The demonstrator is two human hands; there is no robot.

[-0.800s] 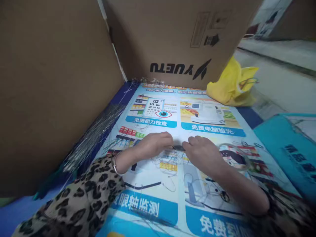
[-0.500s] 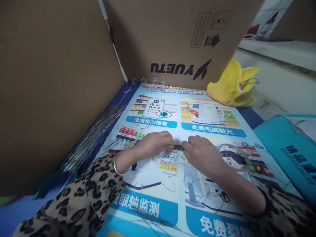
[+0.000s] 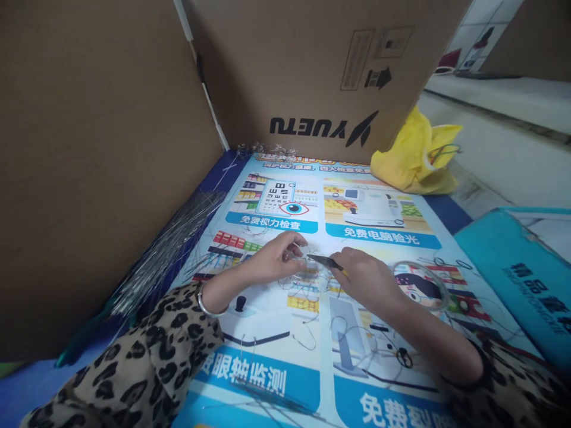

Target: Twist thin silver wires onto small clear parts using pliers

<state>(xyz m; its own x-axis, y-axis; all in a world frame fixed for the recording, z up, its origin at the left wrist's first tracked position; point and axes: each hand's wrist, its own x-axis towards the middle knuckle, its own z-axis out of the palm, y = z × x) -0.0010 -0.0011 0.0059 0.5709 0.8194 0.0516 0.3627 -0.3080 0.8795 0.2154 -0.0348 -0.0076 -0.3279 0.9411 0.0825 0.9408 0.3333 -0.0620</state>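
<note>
My right hand (image 3: 363,276) is closed around a pair of dark, pointed pliers (image 3: 325,261); a bit of yellow handle shows below the fingers. Their tips point left at my left hand (image 3: 282,257), whose thumb and index finger curve apart around a gap. Thin bent wire (image 3: 307,274) runs at its fingertips, and my left hand seems to hold it, though the exact grip is too fine to make out. Beneath both hands lies a printed poster (image 3: 267,285) with loose wire loops scattered on it.
A bundle of straight wires (image 3: 160,255) lies on the left, beside a tall cardboard panel (image 3: 98,148). More cardboard (image 3: 312,59) stands at the back. On the right are a wire coil (image 3: 446,291), a yellow bag (image 3: 410,157) and a teal box (image 3: 508,255).
The plier tips have come away from my left fingers and show more fully. My left thumb and index finger have spread apart. The view has shifted slightly.
</note>
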